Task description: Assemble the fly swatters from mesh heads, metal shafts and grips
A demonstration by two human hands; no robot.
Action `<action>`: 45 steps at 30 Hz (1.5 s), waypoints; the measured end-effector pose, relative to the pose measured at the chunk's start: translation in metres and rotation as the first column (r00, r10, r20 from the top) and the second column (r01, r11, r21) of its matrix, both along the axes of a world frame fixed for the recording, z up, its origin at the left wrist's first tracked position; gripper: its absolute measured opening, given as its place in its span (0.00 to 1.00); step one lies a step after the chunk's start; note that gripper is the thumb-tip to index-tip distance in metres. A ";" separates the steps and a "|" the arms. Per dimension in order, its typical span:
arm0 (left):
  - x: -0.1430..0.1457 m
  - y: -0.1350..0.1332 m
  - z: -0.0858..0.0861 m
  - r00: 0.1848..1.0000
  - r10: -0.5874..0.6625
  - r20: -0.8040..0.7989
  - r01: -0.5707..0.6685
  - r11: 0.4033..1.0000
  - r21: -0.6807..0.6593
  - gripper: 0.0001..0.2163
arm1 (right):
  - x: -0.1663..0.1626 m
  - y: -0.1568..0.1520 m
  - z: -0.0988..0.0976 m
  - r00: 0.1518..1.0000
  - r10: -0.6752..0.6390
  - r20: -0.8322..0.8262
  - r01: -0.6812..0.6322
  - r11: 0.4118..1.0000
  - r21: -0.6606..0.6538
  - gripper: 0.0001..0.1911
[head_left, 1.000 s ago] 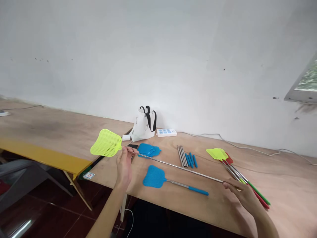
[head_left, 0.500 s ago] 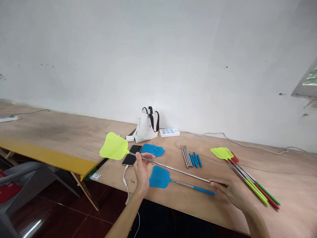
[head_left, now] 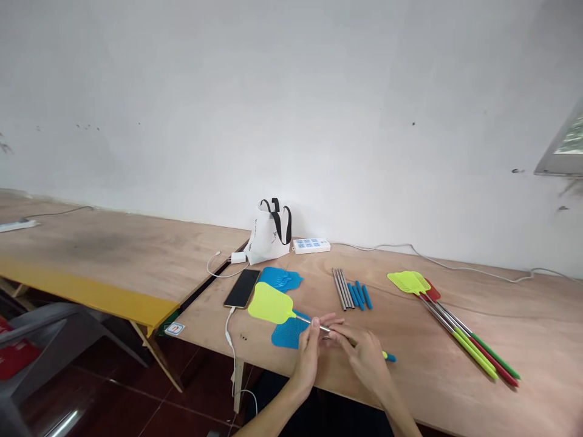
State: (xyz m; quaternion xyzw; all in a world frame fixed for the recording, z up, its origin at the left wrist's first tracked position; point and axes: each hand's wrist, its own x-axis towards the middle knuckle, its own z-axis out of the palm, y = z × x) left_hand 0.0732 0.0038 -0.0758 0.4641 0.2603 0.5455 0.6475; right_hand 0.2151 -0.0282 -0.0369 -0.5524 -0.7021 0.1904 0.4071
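Note:
Both my hands grip a yellow-green fly swatter (head_left: 272, 303) by its metal shaft, above the front of the table. My left hand (head_left: 310, 355) pinches the shaft on the side nearer the swatter head. Close beside it, my right hand (head_left: 362, 352) closes round the shaft farther along and covers much of the handle. Under them lies a blue fly swatter (head_left: 288, 331), partly hidden by the yellow-green head and my hands. Behind it are blue swatter heads (head_left: 281, 279), stacked. Metal tubes (head_left: 342, 289) lie beside several blue handles (head_left: 359, 295).
Assembled swatters in yellow-green, red and green (head_left: 460, 328) lie at the right. A phone (head_left: 242, 288) on a white cable rests at the left, near a white bag (head_left: 268, 233) and a power strip (head_left: 311, 245). A second table (head_left: 113, 243) adjoins across a gap.
The yellow-green swatter's shaft has shortened as my hands came together. Its head has moved right and down, now over the blue swatter.

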 end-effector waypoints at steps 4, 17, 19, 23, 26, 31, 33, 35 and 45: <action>-0.007 0.010 0.008 0.998 -0.001 -0.063 0.005 0.999 0.054 0.29 | -0.018 0.006 -0.014 0.983 -0.032 -0.180 0.037 0.999 0.028 0.19; -0.017 0.026 0.013 0.982 0.143 -0.121 -0.135 0.988 0.075 0.27 | -0.008 0.006 -0.016 0.990 -0.069 -0.121 0.061 0.996 -0.066 0.26; -0.016 0.024 0.011 0.983 0.117 -0.142 -0.106 0.991 0.081 0.27 | -0.008 0.005 -0.017 0.991 -0.085 -0.107 0.078 0.995 -0.069 0.25; -0.013 0.021 0.009 0.987 0.039 -0.157 -0.026 0.996 0.082 0.25 | -0.010 0.003 -0.017 0.989 -0.088 -0.118 0.084 0.996 -0.039 0.24; -0.011 0.020 0.008 0.987 0.022 -0.157 -0.011 0.997 0.073 0.24 | -0.009 0.003 -0.017 0.989 -0.096 -0.111 0.091 0.995 -0.047 0.24; -0.013 0.021 0.013 0.979 -0.006 -0.204 0.030 0.993 0.114 0.24 | -0.009 0.005 -0.024 0.984 -0.114 -0.138 0.108 0.993 -0.046 0.25; -0.015 0.022 0.014 0.976 -0.022 -0.216 0.048 0.992 0.117 0.25 | -0.011 0.007 -0.027 0.983 -0.099 -0.156 0.091 0.994 -0.057 0.26; -0.017 0.024 0.013 0.977 -0.042 -0.211 0.062 0.994 0.089 0.25 | -0.012 0.010 -0.029 0.984 -0.076 -0.158 0.065 0.995 -0.070 0.27; -0.012 0.018 0.006 0.858 -0.038 -0.512 0.142 0.976 0.166 0.26 | 0.033 0.016 -0.026 0.959 -0.241 0.150 0.241 0.970 0.020 0.23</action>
